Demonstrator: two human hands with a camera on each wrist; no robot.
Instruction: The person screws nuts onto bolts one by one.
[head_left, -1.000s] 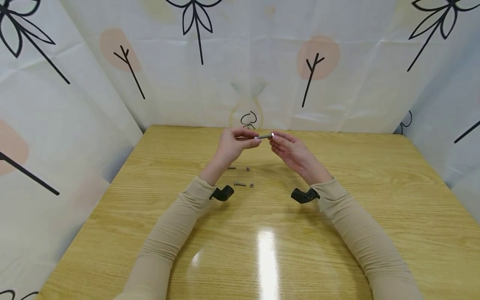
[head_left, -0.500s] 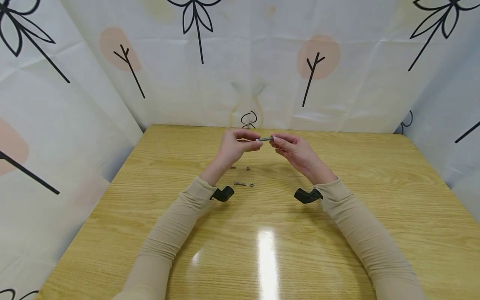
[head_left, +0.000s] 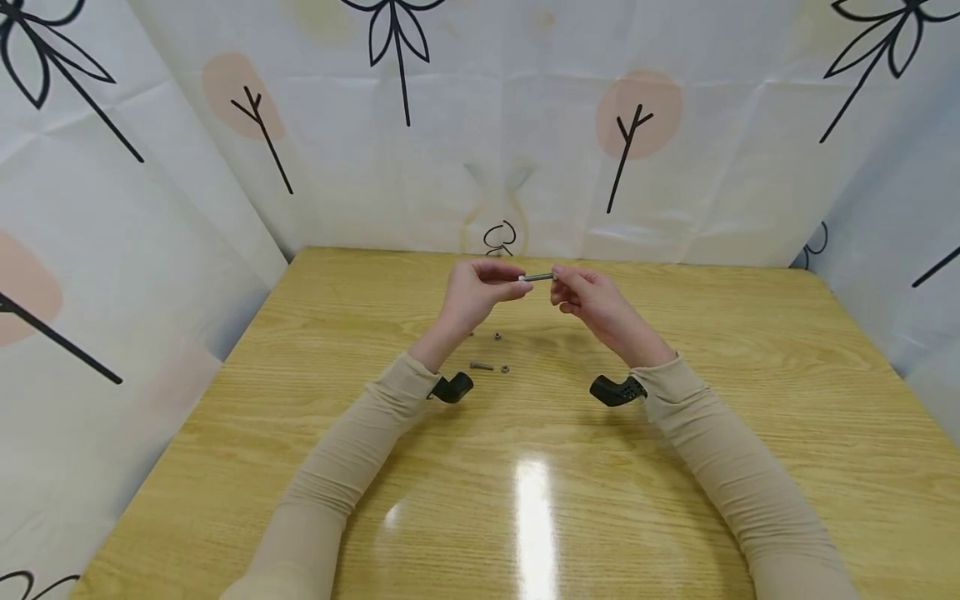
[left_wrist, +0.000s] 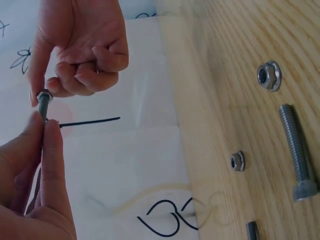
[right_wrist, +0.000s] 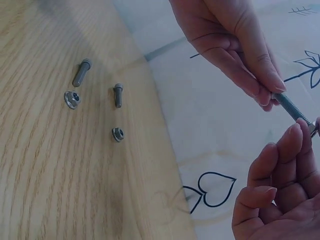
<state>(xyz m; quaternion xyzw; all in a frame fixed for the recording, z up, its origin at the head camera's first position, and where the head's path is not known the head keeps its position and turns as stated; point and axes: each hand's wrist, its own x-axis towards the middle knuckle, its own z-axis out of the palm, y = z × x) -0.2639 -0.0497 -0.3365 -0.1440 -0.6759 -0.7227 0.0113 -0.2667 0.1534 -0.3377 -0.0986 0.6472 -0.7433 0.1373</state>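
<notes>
Above the far part of the table, the left hand (head_left: 477, 293) pinches one end of a grey bolt (head_left: 537, 277) between thumb and fingers. At the bolt's other end sits a flanged nut (left_wrist: 44, 95), which the right hand (head_left: 596, 307) holds at the fingertips, its other fingers curled. In the right wrist view the threaded shank (right_wrist: 290, 106) runs between the left hand (right_wrist: 235, 45) and the right hand (right_wrist: 285, 185). The bolt's head is hidden in the left fingers.
On the wooden table (head_left: 600, 467) below the hands lie a larger bolt (right_wrist: 81, 73) beside a flanged nut (right_wrist: 72, 99), and a smaller bolt (right_wrist: 118, 95) beside another nut (right_wrist: 118, 134). A patterned cloth (head_left: 555, 167) hangs behind the table.
The right hand has shifted slightly right, its fingers changing position at the bolt's end. The left hand and bolt have moved slightly right, and more of the shank shows between the hands.
</notes>
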